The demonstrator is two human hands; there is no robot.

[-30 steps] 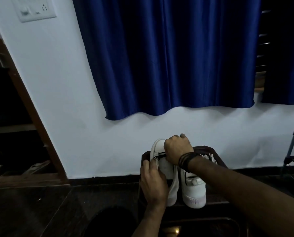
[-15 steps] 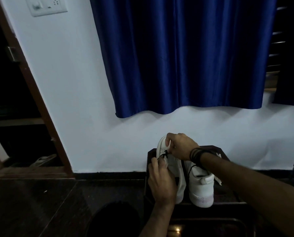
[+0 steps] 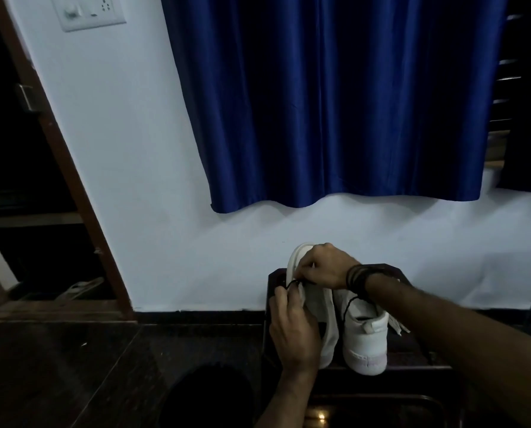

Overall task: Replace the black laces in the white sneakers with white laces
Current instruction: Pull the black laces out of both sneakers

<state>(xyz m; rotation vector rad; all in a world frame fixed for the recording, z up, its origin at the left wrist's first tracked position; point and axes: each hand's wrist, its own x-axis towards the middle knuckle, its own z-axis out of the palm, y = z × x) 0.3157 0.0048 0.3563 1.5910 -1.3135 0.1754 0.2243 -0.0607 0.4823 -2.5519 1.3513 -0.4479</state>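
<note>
On a dark stool [image 3: 394,271] stood two white sneakers [image 3: 366,341], and at the left one's raised front a right hand [image 3: 326,268] and left hand [image 3: 295,329] pinched its black lace [image 3: 292,283] between curled fingertips.

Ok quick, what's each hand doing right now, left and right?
Left hand: pinching the black lace at the left sneaker.
Right hand: fingers curled on the same lace, at the shoe's upper part.

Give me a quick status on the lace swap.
Both hands, left and right, pinching black lace on left sneaker. Right sneaker untouched. Nothing blocking.
</note>
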